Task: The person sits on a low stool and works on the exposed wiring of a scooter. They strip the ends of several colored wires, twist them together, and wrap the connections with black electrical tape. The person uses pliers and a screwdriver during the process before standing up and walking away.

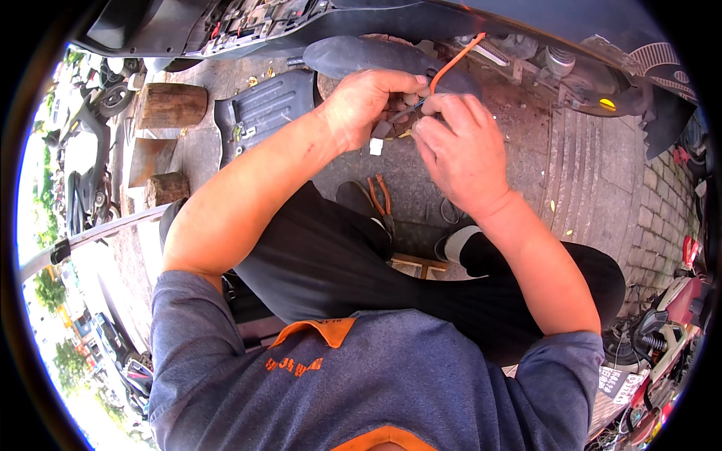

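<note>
On the paving at left: wood blocks (173, 105), then a dark plastic panel (269, 109). Left hand (367, 99) curled, thumb and fingers closing on thin wires (408, 114) (exact contact hidden). Wires sit between both sets of fingertips. Likely light, bendy, easy to nick; best held by the covering, near the ends. Orange cable (455, 62) reaches up-right from there; probably springier, not heavy. Right hand (465, 143) bent, thumb and forefinger seemingly pinching the wires too. Writing: orange lettering (293, 366) on the shirt; dark characters on a white plate (623, 385), lower right.
</note>
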Action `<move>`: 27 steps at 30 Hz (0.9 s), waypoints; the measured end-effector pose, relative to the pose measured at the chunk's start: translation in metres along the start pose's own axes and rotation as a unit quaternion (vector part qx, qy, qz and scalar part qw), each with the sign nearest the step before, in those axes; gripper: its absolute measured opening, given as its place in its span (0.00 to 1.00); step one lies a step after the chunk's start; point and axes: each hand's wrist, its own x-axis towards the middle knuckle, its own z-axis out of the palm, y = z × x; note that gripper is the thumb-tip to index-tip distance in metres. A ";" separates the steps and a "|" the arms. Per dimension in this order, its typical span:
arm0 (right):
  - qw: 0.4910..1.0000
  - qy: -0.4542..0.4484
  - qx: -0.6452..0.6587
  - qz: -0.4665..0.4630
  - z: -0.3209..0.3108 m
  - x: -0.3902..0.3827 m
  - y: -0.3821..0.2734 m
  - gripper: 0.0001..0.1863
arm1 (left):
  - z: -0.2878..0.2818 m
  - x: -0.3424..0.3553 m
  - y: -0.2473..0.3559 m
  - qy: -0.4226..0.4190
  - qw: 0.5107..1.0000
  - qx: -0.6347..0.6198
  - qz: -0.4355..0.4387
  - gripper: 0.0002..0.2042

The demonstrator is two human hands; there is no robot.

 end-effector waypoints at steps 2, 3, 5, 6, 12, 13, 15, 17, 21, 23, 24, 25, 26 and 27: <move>1.000 -0.002 -0.015 -0.015 0.005 -0.004 -0.001 0.08 | -0.005 0.001 -0.002 -0.029 0.999 0.034 0.014 0.08; 0.999 -0.003 -0.024 -0.021 0.008 -0.006 -0.002 0.08 | -0.004 0.000 -0.002 -0.044 0.997 0.051 0.020 0.07; 0.999 -0.006 -0.029 -0.024 0.014 -0.012 -0.001 0.08 | 0.001 -0.001 -0.005 -0.032 0.997 0.057 0.031 0.07; 0.999 -0.007 -0.032 -0.026 0.015 -0.013 -0.002 0.08 | 0.003 -0.003 -0.005 -0.024 0.997 0.060 0.038 0.06; 1.000 -0.003 0.000 -0.009 0.017 -0.014 -0.004 0.08 | -0.006 0.001 -0.004 -0.008 0.998 0.063 -0.001 0.07; 1.000 -0.005 0.001 -0.006 0.017 -0.014 -0.004 0.08 | -0.005 0.001 -0.004 -0.003 0.998 0.064 -0.001 0.08; 1.000 -0.009 0.004 0.000 0.015 -0.014 -0.005 0.08 | -0.002 0.001 -0.004 0.008 0.998 0.066 -0.002 0.08; 1.000 -0.011 0.005 0.003 0.016 -0.014 -0.004 0.08 | -0.002 0.002 -0.005 -0.005 0.998 0.069 0.006 0.09; 1.000 -0.015 0.018 0.005 0.017 -0.015 -0.002 0.08 | -0.005 0.004 -0.005 -0.012 0.992 0.122 0.015 0.09; 1.000 -0.012 0.021 0.004 0.015 -0.016 -0.002 0.09 | -0.001 0.001 -0.006 -0.021 0.991 0.127 0.024 0.09; 1.000 -0.009 0.025 0.000 0.015 -0.014 -0.002 0.10 | 0.001 -0.002 -0.004 -0.021 0.991 0.129 0.032 0.09; 1.000 -0.005 0.027 -0.001 0.014 -0.012 -0.002 0.11 | 0.001 -0.002 -0.005 -0.020 0.991 0.124 0.033 0.09; 1.000 -0.001 0.029 -0.003 0.012 -0.011 -0.001 0.12 | 0.000 0.000 -0.006 -0.019 0.992 0.119 0.033 0.08; 0.999 0.004 0.034 -0.005 0.012 -0.010 -0.001 0.13 | -0.001 -0.001 -0.005 -0.016 0.993 0.116 0.034 0.08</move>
